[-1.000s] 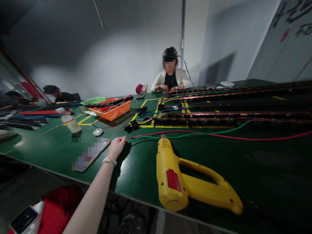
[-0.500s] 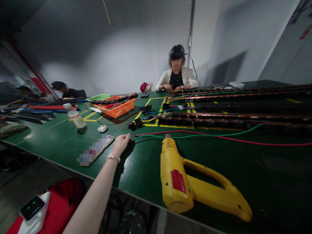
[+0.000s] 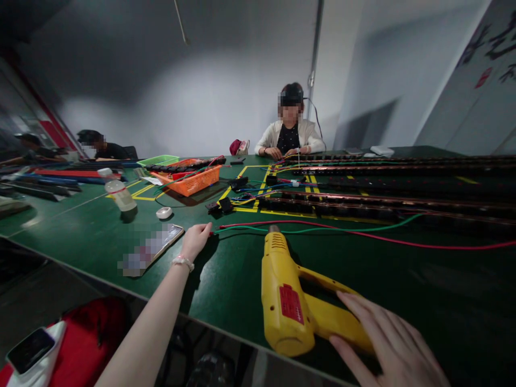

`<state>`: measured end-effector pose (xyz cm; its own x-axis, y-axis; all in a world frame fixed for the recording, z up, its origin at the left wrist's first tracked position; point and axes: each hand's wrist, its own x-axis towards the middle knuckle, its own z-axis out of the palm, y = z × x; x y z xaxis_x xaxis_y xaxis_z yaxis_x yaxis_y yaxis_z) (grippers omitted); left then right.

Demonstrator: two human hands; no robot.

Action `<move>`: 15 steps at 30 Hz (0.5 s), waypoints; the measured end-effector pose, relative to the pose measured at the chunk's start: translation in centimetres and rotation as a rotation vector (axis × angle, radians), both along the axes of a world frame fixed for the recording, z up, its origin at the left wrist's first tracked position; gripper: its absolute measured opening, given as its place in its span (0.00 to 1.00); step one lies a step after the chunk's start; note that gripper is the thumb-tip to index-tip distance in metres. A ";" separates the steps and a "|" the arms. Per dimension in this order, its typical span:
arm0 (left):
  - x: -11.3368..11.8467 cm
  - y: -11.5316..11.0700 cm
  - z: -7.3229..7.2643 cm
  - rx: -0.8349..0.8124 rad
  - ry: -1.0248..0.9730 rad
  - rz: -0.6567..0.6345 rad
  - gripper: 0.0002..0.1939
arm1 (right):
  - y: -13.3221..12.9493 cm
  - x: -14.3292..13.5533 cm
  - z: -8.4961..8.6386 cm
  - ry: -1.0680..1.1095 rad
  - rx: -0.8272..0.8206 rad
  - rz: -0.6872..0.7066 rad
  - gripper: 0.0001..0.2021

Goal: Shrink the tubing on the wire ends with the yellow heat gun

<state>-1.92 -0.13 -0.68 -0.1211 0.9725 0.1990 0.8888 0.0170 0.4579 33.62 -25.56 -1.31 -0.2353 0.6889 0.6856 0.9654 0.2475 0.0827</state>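
My left hand (image 3: pixel 196 239) is closed in a pinch at the end of a green wire (image 3: pixel 258 229), where a small red tip shows by the fingers. A red wire (image 3: pixel 363 233) runs beside it, its end close to the fingertips. On the right, a yellow heat gun (image 3: pixel 282 301) lies on the table with its nozzle pointing away from me. My right hand (image 3: pixel 391 344) is over its handle, thumb and fingers apart on either side and not closed round it. Whether the fingers touch the handle is unclear.
A phone (image 3: pixel 155 250), a small white case (image 3: pixel 164 213) and a bottle (image 3: pixel 121 193) stand left of my hand. Beyond are an orange basket (image 3: pixel 193 183) and long black strips with copper lines (image 3: pixel 363 207). A co-worker (image 3: pixel 288 126) sits opposite.
My right hand has come into view from the lower right and reached the heat gun's handle. The left hand keeps its pinch at the wire end. The view has shifted slightly.
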 end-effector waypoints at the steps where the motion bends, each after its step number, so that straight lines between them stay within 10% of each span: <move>1: 0.0 0.0 0.0 -0.002 0.001 0.005 0.27 | 0.4 -0.1 0.1 -0.058 0.008 0.019 0.25; 15: 0.1 -0.1 0.1 0.009 0.005 -0.002 0.27 | 1.9 -5.2 0.0 -0.001 0.024 0.116 0.20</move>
